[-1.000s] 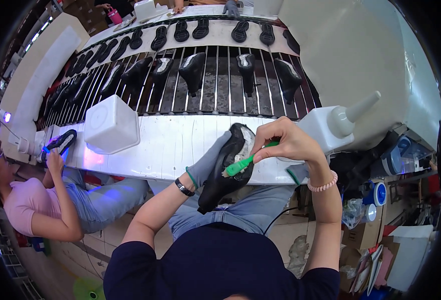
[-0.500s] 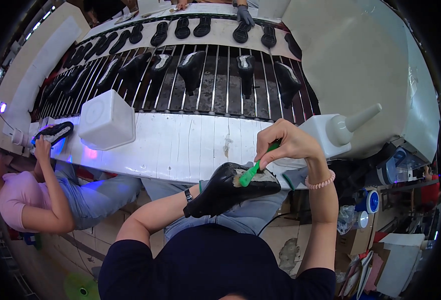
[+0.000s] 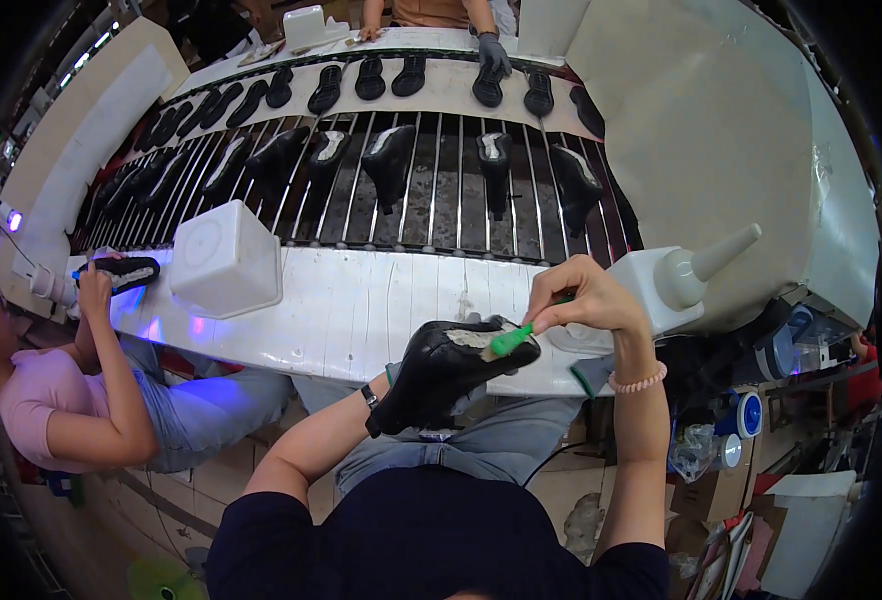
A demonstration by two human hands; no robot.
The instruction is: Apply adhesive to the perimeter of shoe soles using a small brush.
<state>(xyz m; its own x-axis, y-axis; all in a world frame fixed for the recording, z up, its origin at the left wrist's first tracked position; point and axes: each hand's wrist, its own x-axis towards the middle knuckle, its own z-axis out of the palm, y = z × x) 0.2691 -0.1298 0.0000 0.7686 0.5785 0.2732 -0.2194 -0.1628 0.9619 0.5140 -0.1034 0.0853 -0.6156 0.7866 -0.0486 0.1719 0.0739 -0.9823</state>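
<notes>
A black shoe upper is held tilted over my lap, its underside up with a whitish patch inside a black rim. My left hand supports it from below; most of that hand is hidden behind the shoe, with only a bit of grey glove showing. My right hand, bare, pinches a small green-handled brush. The brush's bristles touch the whitish underside near the shoe's right end.
A white plastic tub and a white bottle with a long nozzle stand on the white bench. Behind run rollers carrying black shoes and a belt with soles. A co-worker sits left; another person's gloved hand touches a sole.
The brush has moved right along the underside toward the shoe's right end. The shoe has turned and tilted somewhat in my left hand. The whole view has shifted slightly.
</notes>
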